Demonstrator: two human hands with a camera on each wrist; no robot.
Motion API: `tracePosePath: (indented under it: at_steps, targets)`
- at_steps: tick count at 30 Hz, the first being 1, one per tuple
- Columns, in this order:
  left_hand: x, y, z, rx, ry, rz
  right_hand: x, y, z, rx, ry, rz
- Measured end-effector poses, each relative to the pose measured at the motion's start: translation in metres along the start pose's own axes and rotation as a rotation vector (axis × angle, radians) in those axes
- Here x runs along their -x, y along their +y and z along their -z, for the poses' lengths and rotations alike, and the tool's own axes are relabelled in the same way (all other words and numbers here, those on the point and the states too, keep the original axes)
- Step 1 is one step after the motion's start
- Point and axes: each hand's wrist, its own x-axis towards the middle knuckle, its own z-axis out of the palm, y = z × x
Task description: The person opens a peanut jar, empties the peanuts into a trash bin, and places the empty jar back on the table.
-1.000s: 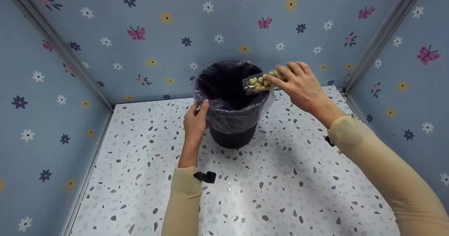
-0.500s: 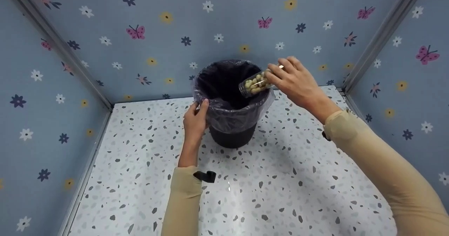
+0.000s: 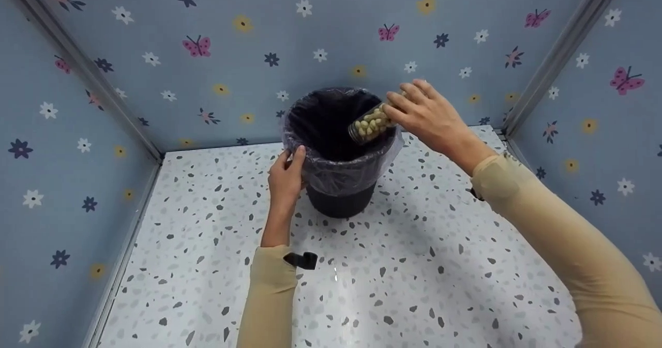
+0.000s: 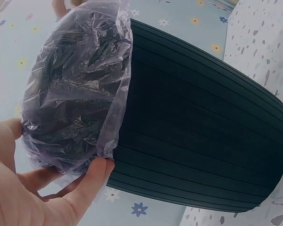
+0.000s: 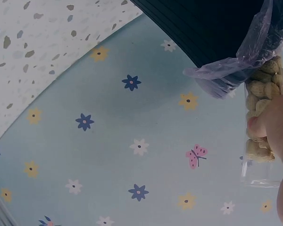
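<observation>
The main hazard noted is spillage: the jar (image 5: 259, 175) is tilted mouth-down over the bin (image 3: 341, 203), near the right side of its rim, so a swing outward could, in my judgement, drop nuts (image 3: 371, 125) on the floor (image 3: 439, 296). The right hand (image 3: 433, 123) has fingers and thumb curled round the jar's body; the wall of the jar looks smooth, and a slackened grip might let the whole jar slip into the bin. The left hand (image 3: 286, 180) has its fingers bent, pinching the liner (image 4: 80, 94) at the rim on its own side; a hard pull there could drag the thin film off the rim or tip the bin, which appears light. Whether the jar touches the liner cannot be told, nor whether its mouth is uncapped. As to condition, the jar is clear, with a ringed neck and straight sides. It is largely filled with pale, tan-to-greenish nuts packed toward the mouth, leaving a bare gap at the raised base. The bin stands upright, dark and ribbed; the liner is translucent, purplish, creased, and folded over the rim in an uneven skirt.
</observation>
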Motion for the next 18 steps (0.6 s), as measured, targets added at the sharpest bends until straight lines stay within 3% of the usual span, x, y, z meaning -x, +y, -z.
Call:
tracePosePath:
  at_steps: [18]
  targets:
    - [0.001,0.006,0.003,-0.021,-0.006,0.036,-0.016,0.002,0.008,0.088,-0.116,0.170]
